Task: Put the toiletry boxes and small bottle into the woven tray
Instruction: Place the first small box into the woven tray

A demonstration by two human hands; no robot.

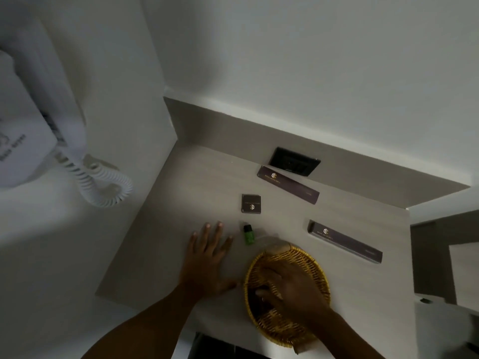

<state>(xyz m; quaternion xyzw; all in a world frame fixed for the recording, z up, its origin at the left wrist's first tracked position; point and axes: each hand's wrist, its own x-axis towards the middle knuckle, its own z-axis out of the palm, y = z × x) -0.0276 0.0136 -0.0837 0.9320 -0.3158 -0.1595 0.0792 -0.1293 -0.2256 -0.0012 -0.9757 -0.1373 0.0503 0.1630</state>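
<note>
A yellow woven tray (pixel 307 255) sits near the counter's front edge. My right hand (pixel 293 288) is inside it, palm down, its fingers curled on a dark box (pixel 255 305) at the tray's left side. My left hand (pixel 207 257) lies flat and open on the counter left of the tray. Just right of its fingertips lies a small green bottle (pixel 248 235) with a dark cap. A small square dark box (pixel 251 203) is behind the bottle. One long dark box (pixel 288 184) lies near the back wall, and another (pixel 344 241) to the right of the tray.
A black wall socket (pixel 294 161) sits in the backsplash behind the far long box. A white wall-mounted unit (pixel 33 120) with a coiled cord (pixel 103 182) hangs on the left. The counter (pixel 160 255) ends at a wall on the left and a step on the right.
</note>
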